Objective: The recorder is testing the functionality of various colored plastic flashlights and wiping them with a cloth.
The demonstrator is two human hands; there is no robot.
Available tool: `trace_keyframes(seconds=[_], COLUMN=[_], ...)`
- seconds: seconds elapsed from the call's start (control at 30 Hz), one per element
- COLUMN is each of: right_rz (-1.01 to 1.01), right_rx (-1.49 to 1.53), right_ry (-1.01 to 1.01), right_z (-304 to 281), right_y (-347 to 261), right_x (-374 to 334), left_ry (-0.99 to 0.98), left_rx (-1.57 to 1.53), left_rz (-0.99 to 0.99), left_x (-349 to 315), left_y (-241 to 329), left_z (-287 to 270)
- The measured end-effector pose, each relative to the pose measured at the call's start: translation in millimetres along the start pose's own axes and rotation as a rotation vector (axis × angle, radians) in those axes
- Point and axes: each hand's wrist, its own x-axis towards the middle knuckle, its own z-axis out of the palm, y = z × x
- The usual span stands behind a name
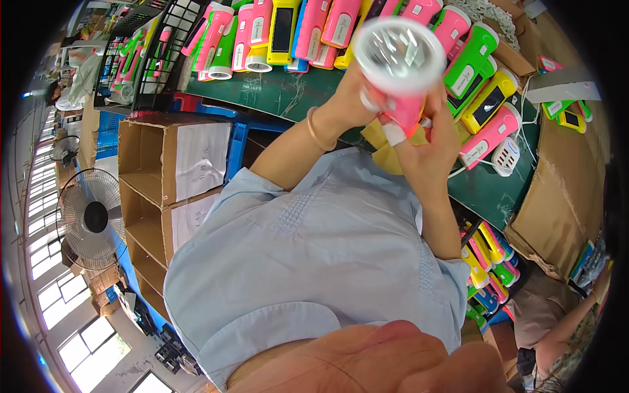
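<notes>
Worktop (259,95) in dark green spreads before the person, its near edge passing close to the pale blue shirt (314,242). Stacked open cardboard boxes (169,156) stand off the left part of that edge, and a brown cardboard panel (557,203) lies along the right edge. A row of pink, green and yellow flashlights (318,26) runs from the left edge to the right corner. Above the worktop, between that row and the near edge, is a pink flashlight (401,80), tilted so that its clear, white-rimmed lens faces up. The left hand (359,98) has its fingers curled around it below the lens; the right hand (436,134) has its fingers closed on the lower body. Near the right edge sits a white multi-port charger (506,157) with cables. A thin wristband (316,128) circles the left wrist.
</notes>
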Motion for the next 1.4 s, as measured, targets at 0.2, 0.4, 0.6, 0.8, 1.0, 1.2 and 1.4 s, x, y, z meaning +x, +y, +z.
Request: trace_keyframes(seconds=[0.2,0.4,0.6,0.8,1.0,1.2,1.4], right_rz=[0.319,0.547,0.446,0.304,0.379,0.406,0.433], right_rx=[0.412,0.434,0.303,0.201,0.3,0.34,0.593], right_ry=[-0.263,-0.264,-0.233,-0.19,-0.174,-0.217,-0.201], right_z=[-15.0,-39.4,-32.7,-25.7,-34.2,-32.9,-46.5], right_y=[36.5,49.1,47.5,38.3,36.2,31.4,34.6], right_x=[-12.5,-18.4,-22.6,-18.0,-11.3,-13.0,0.0], left_ry=[0.029,0.126,0.212,0.226,0.174,0.132,-0.062], left_rx=[-0.073,-0.301,-0.258,-0.062,0.022,0.066,0.246], left_rz=[-0.212,-0.554,-0.63,-0.614,-0.674,-0.626,-0.352], left_x=[-13.2,-9.4,-7.1,-6.1,-5.4,-6.5,4.8], left_y=[32.9,35.3,31.3,31.8,33.3,27.8,29.4], left_z=[21.1,22.7,26.3,28.3,21.0,24.7,18.0])
